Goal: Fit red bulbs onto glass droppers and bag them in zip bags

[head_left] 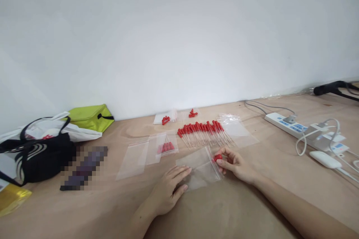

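My left hand [171, 190] lies with its fingers apart on the left part of a clear zip bag [198, 168]. At the bag's right edge, by its red-lined seal, my right hand [231, 164] is closed on a red cap [218, 157]. Behind the bag lies a long row of thin pale sticks with red tips [200, 129]. A filled bag [166, 147] holding several red-tipped pieces lies to the left of the row, beside flat clear bags [134, 158]. Farther back, two small groups of red pieces [165, 120] rest on clear bags.
On the right are a white power strip [291, 129] with plugs, cables and a white adapter [325, 159]. A black bag [45, 158], white plastic bag [84, 133] and green box-shaped bag [91, 117] stand left. More clear bags [238, 129] lie behind my right hand.
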Motion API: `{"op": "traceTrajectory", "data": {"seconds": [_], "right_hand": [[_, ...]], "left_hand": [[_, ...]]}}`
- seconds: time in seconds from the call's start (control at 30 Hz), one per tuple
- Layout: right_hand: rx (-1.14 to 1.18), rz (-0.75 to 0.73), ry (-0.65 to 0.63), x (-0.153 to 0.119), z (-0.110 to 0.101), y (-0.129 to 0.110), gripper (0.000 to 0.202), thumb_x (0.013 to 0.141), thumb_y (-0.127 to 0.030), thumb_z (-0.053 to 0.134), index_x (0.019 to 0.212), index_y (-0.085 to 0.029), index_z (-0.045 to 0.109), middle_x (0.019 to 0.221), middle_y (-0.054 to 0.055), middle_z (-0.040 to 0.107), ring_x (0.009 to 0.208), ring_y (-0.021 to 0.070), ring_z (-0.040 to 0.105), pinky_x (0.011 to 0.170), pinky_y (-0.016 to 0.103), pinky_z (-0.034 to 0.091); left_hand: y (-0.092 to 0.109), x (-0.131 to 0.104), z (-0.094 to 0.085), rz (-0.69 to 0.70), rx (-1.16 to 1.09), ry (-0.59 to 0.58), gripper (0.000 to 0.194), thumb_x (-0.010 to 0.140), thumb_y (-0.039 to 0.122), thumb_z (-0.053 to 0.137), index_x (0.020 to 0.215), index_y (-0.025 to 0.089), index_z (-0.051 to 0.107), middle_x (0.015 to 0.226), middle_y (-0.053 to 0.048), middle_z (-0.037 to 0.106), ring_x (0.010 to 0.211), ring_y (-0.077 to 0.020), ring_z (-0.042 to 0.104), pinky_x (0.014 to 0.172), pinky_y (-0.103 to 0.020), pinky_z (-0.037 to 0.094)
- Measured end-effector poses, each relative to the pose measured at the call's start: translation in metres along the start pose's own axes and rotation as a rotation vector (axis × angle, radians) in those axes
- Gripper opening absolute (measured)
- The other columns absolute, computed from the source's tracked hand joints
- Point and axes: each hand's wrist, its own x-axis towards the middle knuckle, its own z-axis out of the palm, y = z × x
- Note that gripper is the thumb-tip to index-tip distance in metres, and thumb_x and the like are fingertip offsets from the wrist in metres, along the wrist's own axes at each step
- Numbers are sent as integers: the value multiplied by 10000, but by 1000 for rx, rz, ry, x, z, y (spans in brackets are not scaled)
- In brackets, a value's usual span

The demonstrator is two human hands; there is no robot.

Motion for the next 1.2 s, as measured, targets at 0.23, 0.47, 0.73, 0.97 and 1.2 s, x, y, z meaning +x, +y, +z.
{"op": "traceTrajectory", "data": {"seconds": [0.23, 0.47, 0.73, 0.97, 1.2], "right_hand": [[-209, -109, -17, 3, -2, 0, 274, 694, -430, 611, 741, -190, 488, 888, 25, 548, 670, 104, 516, 589, 240, 420], [-625, -286, -87, 0, -9, -6, 143, 723, -318, 596, 715, -175, 599, 743, 18, 515, 578, 87, 438, 508, 210, 351], [-507, -96, -168, 2, -4, 7, 204, 726, -369, 594, 761, -168, 608, 588, -21, 515, 489, 69, 404, 458, 193, 309], [-603, -128, -28, 12, -4, 12, 247, 699, -403, 612, 746, -168, 671, 594, -3, 521, 519, 89, 439, 479, 206, 345], [-673, -205, -226, 11, 1, 2, 275, 825, -332, 438, 929, -223, 669, 745, 20, 608, 654, 138, 512, 588, 245, 406]], "left_hand": [[0, 0, 0, 27, 2, 20, 408, 855, 215, 431, 1255, 288, 414, 1291, -8, 466, 1192, -181, 410, 1020, -424, 294], [1, 1, -1, 31, 15, 0, 399, 862, 219, 419, 1256, 285, 415, 1292, -8, 465, 1199, -180, 401, 1022, -430, 289], [0, 0, -1, 32, 22, -12, 400, 866, 217, 411, 1260, 284, 405, 1295, -3, 463, 1202, -172, 396, 1027, -430, 281], [0, 0, 0, 46, 16, 22, 402, 845, 192, 435, 1236, 285, 437, 1291, -17, 463, 1178, -183, 420, 1014, -423, 302], [0, -1, -1, 44, -11, 29, 401, 854, 198, 424, 1241, 299, 432, 1279, -9, 479, 1178, -183, 420, 1016, -424, 297]]}}
